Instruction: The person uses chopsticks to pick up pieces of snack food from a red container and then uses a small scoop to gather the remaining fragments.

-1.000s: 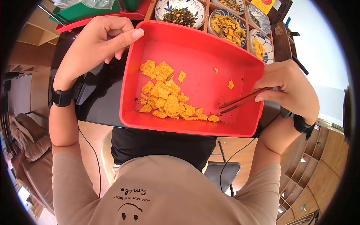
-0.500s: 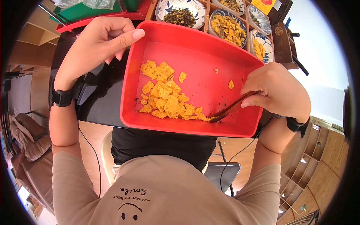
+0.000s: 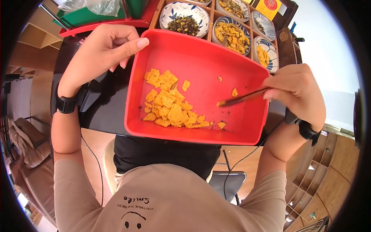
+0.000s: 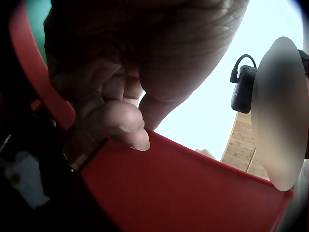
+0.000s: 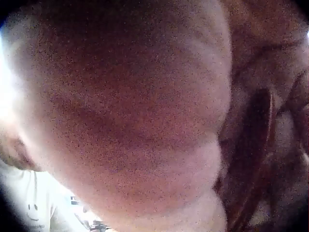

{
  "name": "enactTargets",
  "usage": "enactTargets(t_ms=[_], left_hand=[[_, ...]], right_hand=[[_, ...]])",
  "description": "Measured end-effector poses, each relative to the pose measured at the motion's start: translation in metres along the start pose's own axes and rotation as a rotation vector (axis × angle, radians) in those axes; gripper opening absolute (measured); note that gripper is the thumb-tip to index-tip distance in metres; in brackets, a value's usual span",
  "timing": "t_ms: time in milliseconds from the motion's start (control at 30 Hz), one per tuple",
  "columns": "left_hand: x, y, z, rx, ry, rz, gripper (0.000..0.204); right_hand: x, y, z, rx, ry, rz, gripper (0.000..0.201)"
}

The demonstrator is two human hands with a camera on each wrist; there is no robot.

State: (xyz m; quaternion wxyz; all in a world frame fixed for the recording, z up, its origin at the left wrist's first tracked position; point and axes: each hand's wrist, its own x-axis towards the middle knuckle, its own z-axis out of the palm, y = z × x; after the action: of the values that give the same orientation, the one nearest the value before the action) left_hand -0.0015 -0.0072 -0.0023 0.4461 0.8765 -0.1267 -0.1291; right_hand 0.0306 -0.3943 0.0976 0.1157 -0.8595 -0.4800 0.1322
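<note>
A red plastic bin (image 3: pixel 181 137) stands tilted toward me on the black table, its left far corner pinched between the thumb and fingers of my left hand (image 3: pixel 102 48). In the left wrist view, fingertips (image 4: pixel 140 145) curl at the bin's red wall (image 4: pixel 188 179). My right hand (image 3: pixel 299 91) grips slim brown tweezers (image 3: pixel 247 97) over the bin's right side. A small yellow bit (image 3: pixel 220 103) shows at their tips. Flaky yellow pieces (image 3: pixel 166 101) lie heaped at the bin's left and front, with a few loose crumbs and dark specks. The right wrist view shows the tweezers (image 5: pixel 256 140) against my palm.
Behind the bin, a wooden compartment box (image 3: pixel 211 23) holds patterned dishes, including one of dark dried leaves (image 3: pixel 183 25) and one of yellow flakes (image 3: pixel 232 36). A green container (image 3: pixel 87 19) with clear plastic bags stands at the far left. A chair (image 3: pixel 228 183) is below the table.
The tweezers reached down to the front of the heap, then rose and swung back with a yellow bit at their tips. My left hand keeps its hold on the bin; the head view shifted slightly.
</note>
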Motion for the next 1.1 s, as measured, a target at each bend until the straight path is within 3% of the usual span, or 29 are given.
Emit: enactTargets(t_ms=[67,133,167,233,267,367,500,567,600,667,700,800,1000,1100], left_hand=[[0.000,0.001,0.000,0.005,-0.005,-0.029,0.034],[0.001,0.002,0.002,-0.009,0.002,-0.019,0.034],[0.000,0.002,0.002,-0.011,0.004,-0.014,0.034],[-0.002,-0.002,-0.001,-0.008,0.000,-0.022,0.034],[-0.001,-0.003,-0.001,-0.004,-0.006,-0.029,0.034],[-0.002,-0.002,0.007,-0.047,0.084,0.029,0.040],[-0.001,-0.004,0.003,-0.035,0.078,0.034,0.041],[-0.002,-0.002,0.002,-0.030,0.070,0.040,0.041],[-0.002,-0.003,0.000,-0.023,0.070,0.030,0.041],[-0.002,-0.002,-0.004,0.018,0.000,-0.004,0.034],[-0.002,-0.003,-0.004,0.018,-0.001,-0.005,0.034],[-0.002,-0.002,-0.002,0.021,0.013,0.010,0.035],[-0.002,-0.002,-0.003,0.017,0.006,0.002,0.034],[-0.002,-0.004,0.002,-0.022,0.080,0.055,0.041]], right_hand=[[-0.018,0.003,-0.010,0.000,0.097,0.054,0.021],[-0.039,0.008,-0.016,0.003,0.444,0.455,0.021],[-0.043,0.012,-0.019,-0.001,0.442,0.452,0.021],[-0.049,0.022,-0.022,-0.025,0.548,0.667,0.022],[-0.049,0.025,-0.023,-0.024,0.550,0.670,0.022],[-0.046,0.039,-0.027,-0.101,0.411,0.792,0.026],[-0.038,0.032,-0.023,-0.096,0.515,0.768,0.024],[-0.035,0.018,-0.018,-0.007,0.586,0.591,0.019],[-0.033,0.011,-0.018,0.005,0.585,0.586,0.019],[-0.030,-0.002,-0.020,0.033,0.225,0.360,0.021],[-0.027,-0.006,-0.019,0.050,0.132,0.350,0.026],[-0.018,-0.010,-0.011,0.013,0.058,0.364,0.025],[0.000,-0.006,0.002,-0.030,0.128,0.314,0.020],[0.005,-0.007,0.010,-0.077,0.165,0.297,0.018]])
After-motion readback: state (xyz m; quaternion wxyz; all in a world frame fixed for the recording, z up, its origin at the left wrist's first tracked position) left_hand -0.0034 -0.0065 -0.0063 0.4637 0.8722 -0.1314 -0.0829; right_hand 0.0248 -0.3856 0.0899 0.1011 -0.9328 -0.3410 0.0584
